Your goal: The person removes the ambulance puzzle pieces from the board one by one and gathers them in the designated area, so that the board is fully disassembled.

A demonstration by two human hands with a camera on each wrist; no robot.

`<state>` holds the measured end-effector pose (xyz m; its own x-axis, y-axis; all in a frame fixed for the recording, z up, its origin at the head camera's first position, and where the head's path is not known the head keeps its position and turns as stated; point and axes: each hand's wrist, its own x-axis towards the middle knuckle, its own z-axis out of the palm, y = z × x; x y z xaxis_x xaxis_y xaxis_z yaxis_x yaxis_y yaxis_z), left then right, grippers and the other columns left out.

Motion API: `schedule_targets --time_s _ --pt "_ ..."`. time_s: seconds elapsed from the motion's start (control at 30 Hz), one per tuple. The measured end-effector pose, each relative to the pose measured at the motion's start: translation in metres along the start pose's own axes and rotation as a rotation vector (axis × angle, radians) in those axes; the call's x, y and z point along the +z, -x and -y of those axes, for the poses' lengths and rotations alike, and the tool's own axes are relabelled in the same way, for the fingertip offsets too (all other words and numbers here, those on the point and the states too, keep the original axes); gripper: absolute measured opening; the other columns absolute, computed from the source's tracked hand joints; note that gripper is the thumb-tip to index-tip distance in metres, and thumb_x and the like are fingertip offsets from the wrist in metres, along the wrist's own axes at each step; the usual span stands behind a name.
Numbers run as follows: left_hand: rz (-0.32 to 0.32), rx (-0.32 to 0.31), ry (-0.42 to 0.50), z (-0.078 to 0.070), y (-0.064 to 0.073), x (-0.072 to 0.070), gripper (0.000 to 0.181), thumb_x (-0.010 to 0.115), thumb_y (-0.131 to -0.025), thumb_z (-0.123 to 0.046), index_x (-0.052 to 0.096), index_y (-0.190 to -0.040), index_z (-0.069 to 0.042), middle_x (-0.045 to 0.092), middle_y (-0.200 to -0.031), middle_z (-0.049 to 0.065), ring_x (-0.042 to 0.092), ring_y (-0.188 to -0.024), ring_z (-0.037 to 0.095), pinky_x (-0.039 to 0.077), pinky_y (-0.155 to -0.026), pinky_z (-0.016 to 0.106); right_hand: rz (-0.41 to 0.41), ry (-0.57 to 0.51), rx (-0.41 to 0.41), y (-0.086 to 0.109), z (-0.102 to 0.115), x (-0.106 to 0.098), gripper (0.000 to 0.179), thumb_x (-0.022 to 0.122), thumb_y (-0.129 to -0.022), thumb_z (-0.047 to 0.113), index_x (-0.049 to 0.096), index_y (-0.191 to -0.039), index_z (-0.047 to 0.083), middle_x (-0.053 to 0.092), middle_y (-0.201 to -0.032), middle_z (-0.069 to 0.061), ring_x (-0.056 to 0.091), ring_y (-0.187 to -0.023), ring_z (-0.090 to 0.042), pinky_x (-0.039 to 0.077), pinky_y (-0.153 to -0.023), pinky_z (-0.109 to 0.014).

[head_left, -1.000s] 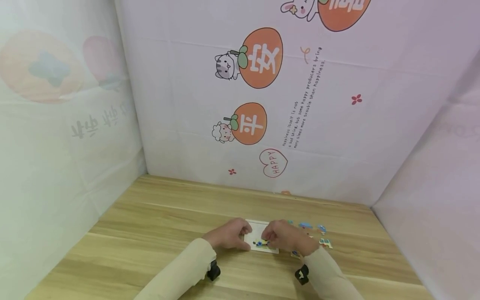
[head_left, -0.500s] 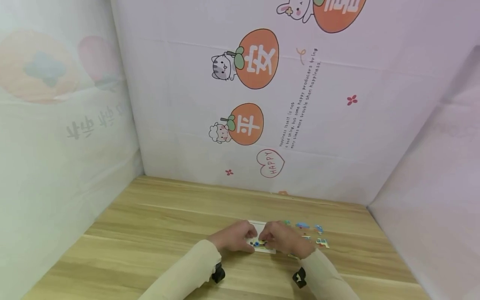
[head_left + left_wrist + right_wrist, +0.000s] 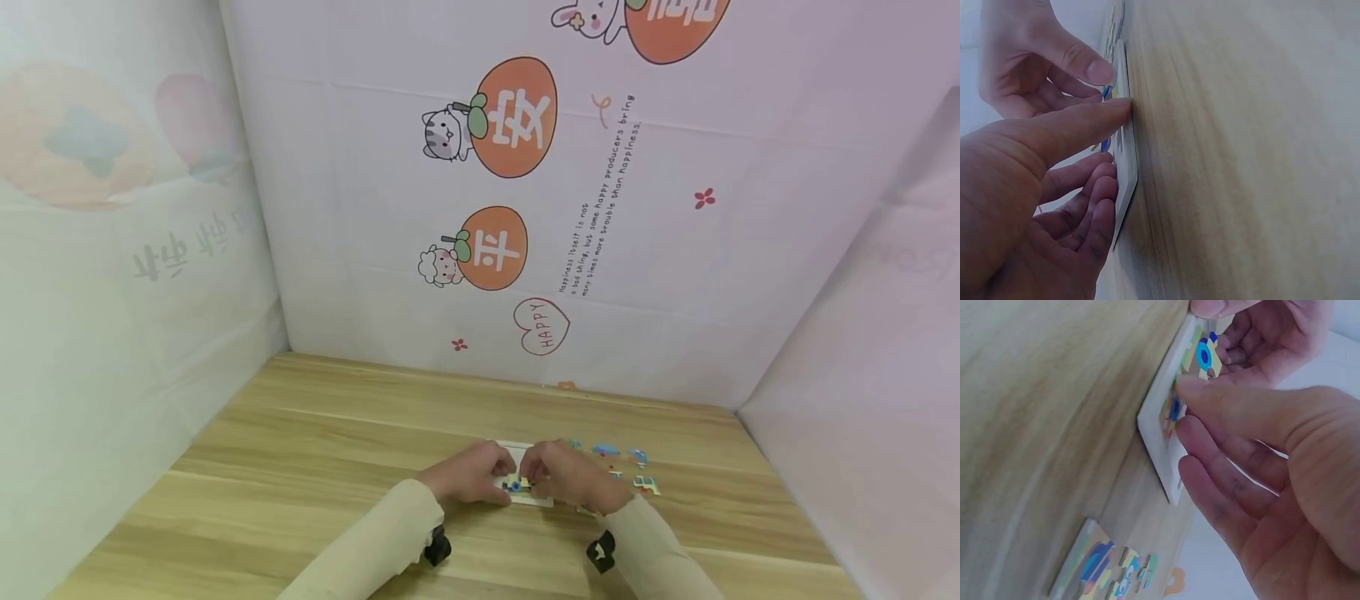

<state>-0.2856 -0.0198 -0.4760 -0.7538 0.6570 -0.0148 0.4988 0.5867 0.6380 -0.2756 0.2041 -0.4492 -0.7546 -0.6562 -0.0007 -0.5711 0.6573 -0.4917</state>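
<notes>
A white puzzle board lies on the table in front of me. My left hand holds its left end, thumb along the near edge and the other fingers curled at the board's surface. A yellow jigsaw puzzle piece with a blue ring stands tilted up over the board, between the two hands. My right hand pinches it at its right side with thumb and fingers; the fingertips behind are partly hidden. Another piece lies in the board, below the right thumb.
Right of the board, several loose puzzle pieces are spread on the wooden table. One bigger piece lies near the board's right end. A printed white cloth wall rises behind the table.
The yellow piece with the blue ring has tipped up from the board at the right fingers. My left hand has shifted slightly right over the board's left end.
</notes>
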Motion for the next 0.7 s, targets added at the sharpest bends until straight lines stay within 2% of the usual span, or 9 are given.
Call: schedule_targets --time_s 0.17,0.3,0.53,0.7 --pt "-0.003 0.004 0.001 -0.001 0.001 0.000 0.044 0.087 -0.087 -0.018 0.071 -0.125 -0.003 0.074 -0.122 0.005 0.068 -0.108 0.011 0.057 -0.096 0.024 0.012 -0.055 0.014 -0.001 0.002 -0.002 0.007 0.076 -0.095 0.004 0.071 -0.095 0.009 0.073 -0.088 0.001 0.063 -0.077 -0.001 0.056 -0.068 -0.018" --pt "-0.001 0.013 -0.001 -0.001 0.001 0.000 0.043 0.086 -0.088 -0.018 0.070 -0.125 -0.003 0.073 -0.123 0.006 0.067 -0.108 0.011 0.057 -0.096 0.023 0.012 -0.086 0.012 -0.001 0.003 -0.003 0.007 0.071 -0.099 0.006 0.069 -0.094 0.010 0.072 -0.085 0.002 0.061 -0.072 0.000 0.054 -0.064 -0.018" --pt "-0.002 0.013 0.001 -0.001 0.001 0.000 0.043 0.086 -0.089 -0.019 0.070 -0.126 -0.002 0.073 -0.124 0.005 0.067 -0.109 0.010 0.056 -0.097 0.023 0.001 -0.091 0.006 0.001 0.003 -0.006 0.009 0.070 -0.100 0.005 0.068 -0.093 0.009 0.073 -0.085 -0.004 0.063 -0.072 -0.003 0.054 -0.064 -0.018" --pt "-0.010 0.003 -0.004 -0.002 0.003 0.000 0.044 0.086 -0.088 -0.019 0.070 -0.125 -0.003 0.071 -0.120 0.003 0.064 -0.106 0.009 0.056 -0.096 0.022 -0.010 -0.089 0.001 0.009 0.001 -0.011 0.009 0.070 -0.100 0.003 0.067 -0.093 0.008 0.073 -0.085 -0.003 0.062 -0.073 -0.002 0.054 -0.066 -0.018"
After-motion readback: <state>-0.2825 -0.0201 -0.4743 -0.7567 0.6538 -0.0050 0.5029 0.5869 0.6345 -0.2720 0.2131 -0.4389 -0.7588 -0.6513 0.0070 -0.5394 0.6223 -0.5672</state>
